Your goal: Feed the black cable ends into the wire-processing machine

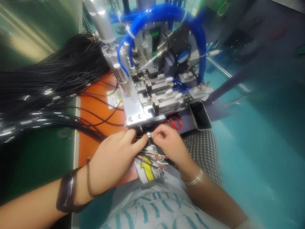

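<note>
You seem to be lining up wires [155, 156] on the near side of the machine [164, 95] — right hand [172, 143] pinched closed, contents untellable; left hand [114, 159] grip unclear — next calls for steady alignment.

Through my feed I make out a yellow arrow [147, 168] on the near label [156, 174] and probably a warning triangle [111, 94] on the sticker [114, 101] farther off; the teal shirt lettering [157, 203] I can't read.

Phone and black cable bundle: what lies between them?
Going from the bundle to the phone: the orange plate, then the machine, as the head view shows.
</note>
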`<state>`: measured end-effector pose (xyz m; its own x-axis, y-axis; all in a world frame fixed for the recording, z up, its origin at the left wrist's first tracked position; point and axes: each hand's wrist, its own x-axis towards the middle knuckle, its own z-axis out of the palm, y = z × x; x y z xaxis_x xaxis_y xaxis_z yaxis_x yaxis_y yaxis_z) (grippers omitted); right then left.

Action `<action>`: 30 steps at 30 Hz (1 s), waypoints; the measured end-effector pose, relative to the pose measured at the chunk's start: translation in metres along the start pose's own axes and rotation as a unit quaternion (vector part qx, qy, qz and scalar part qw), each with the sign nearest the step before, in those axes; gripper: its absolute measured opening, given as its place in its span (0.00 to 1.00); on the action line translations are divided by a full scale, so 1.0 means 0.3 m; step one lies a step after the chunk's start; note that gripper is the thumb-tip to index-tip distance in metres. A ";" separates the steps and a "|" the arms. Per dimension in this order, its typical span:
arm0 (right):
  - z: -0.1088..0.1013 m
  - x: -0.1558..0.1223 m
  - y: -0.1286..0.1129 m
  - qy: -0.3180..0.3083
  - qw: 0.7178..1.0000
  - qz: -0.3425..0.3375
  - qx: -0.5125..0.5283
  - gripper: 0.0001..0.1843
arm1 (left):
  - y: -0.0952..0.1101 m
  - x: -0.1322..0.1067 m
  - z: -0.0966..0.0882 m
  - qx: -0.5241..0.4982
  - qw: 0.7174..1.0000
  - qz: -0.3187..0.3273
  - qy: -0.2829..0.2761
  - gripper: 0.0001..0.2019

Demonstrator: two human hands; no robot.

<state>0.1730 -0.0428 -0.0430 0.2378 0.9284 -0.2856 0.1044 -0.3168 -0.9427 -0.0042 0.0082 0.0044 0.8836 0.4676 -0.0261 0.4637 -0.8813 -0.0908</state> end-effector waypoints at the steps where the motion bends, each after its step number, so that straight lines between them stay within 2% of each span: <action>1: 0.000 0.000 0.000 0.000 1.000 -0.001 0.001 0.03 | 0.002 0.000 0.000 0.002 1.000 -0.003 -0.003 0.23; 8: 0.002 0.004 -0.002 0.004 1.000 -0.028 0.000 0.05 | 0.007 0.000 0.008 0.013 1.000 0.012 -0.020 0.31; 13: 0.020 0.023 0.025 0.001 0.999 -0.011 0.037 0.05 | 0.018 0.006 0.008 0.041 0.999 0.014 -0.029 0.32; 16: 0.026 0.029 0.045 -0.008 0.996 0.011 0.091 0.05 | 0.019 0.010 0.010 0.041 0.999 0.012 -0.024 0.28; 19: 0.018 0.028 0.047 -0.029 0.992 0.008 0.122 0.07 | 0.011 0.005 0.010 0.024 0.999 0.019 0.015 0.23; 21: 0.008 0.025 0.036 -0.036 0.993 -0.019 0.112 0.10 | 0.005 -0.002 0.004 0.021 0.999 0.022 0.036 0.18; 24: -0.003 0.024 0.017 -0.022 0.996 -0.050 0.072 0.08 | 0.002 -0.014 -0.013 0.029 0.999 0.003 0.033 0.11; 27: -0.003 0.024 0.004 -0.013 0.998 -0.041 0.049 0.09 | 0.002 -0.023 -0.022 0.029 0.999 -0.002 0.037 0.11; 30: 0.001 0.022 0.001 -0.015 0.999 -0.035 0.034 0.10 | 0.001 -0.027 -0.017 0.027 0.997 0.011 0.074 0.11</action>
<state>0.1744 -0.0367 -0.0453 0.2033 0.9536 -0.2219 0.0533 -0.2371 -0.9700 -0.0108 0.0038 0.0097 0.8952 0.4295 0.1190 0.4436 -0.8844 -0.1449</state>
